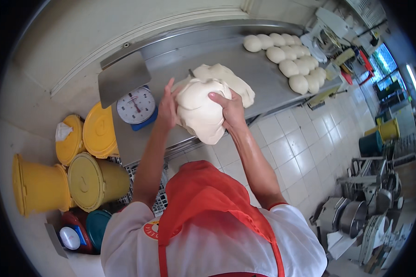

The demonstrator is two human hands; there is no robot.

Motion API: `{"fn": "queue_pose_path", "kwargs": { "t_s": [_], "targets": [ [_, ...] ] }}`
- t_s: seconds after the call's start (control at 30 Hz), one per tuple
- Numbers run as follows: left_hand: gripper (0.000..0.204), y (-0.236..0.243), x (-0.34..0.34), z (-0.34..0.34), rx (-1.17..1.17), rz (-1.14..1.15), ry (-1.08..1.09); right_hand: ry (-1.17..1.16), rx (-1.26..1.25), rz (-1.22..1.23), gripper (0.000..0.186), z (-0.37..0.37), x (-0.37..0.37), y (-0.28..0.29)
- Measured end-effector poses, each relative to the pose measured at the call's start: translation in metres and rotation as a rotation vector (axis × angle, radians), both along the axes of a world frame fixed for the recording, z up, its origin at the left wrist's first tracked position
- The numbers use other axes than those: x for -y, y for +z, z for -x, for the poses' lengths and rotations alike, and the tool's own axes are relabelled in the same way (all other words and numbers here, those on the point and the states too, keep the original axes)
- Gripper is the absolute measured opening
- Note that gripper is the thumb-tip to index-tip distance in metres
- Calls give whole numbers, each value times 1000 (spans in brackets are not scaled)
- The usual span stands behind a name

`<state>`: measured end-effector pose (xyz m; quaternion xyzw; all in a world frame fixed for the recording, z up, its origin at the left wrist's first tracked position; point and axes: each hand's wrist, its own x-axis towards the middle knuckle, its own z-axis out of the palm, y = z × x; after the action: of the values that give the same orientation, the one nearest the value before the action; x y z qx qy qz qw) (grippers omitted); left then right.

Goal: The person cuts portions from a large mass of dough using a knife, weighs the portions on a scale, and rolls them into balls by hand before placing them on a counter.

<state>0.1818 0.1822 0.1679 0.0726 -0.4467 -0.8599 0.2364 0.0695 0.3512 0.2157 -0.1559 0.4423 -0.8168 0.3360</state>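
Observation:
A big floppy lump of white dough (201,111) is gripped in my right hand (229,106), with the thumb pressed onto its side. My left hand (169,106) is at the lump's left edge, fingers stretched upward and apart; whether it bears any weight I cannot tell. Behind the lump, more dough (240,92) lies spread on the steel table (180,55), with a dark blade or handle partly showing beside it. A dial scale (135,106) with a blue base and a raised steel pan (120,78) stands to the left. Several smooth dough balls (289,68) sit in rows at the right.
Yellow lidded buckets (99,182) crowd the lower left beside the wall. A mixer (323,34) is at the table's far right. Steel pots and equipment (351,217) are stacked on the lower right, near a yellow bin (388,129). Tiled floor (293,150) lies beyond the table edge.

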Motion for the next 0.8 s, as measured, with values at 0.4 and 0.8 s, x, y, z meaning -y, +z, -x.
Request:
{"fn": "queue_pose_path", "kwargs": {
  "t_s": [0.4,0.8],
  "targets": [
    [67,3,-192,61,325,-234,-314,-392,-195,-353,77,50,-167,-82],
    [74,-43,-215,141,304,672,-550,-63,367,238,58,46,-266,-113]
  ]
}}
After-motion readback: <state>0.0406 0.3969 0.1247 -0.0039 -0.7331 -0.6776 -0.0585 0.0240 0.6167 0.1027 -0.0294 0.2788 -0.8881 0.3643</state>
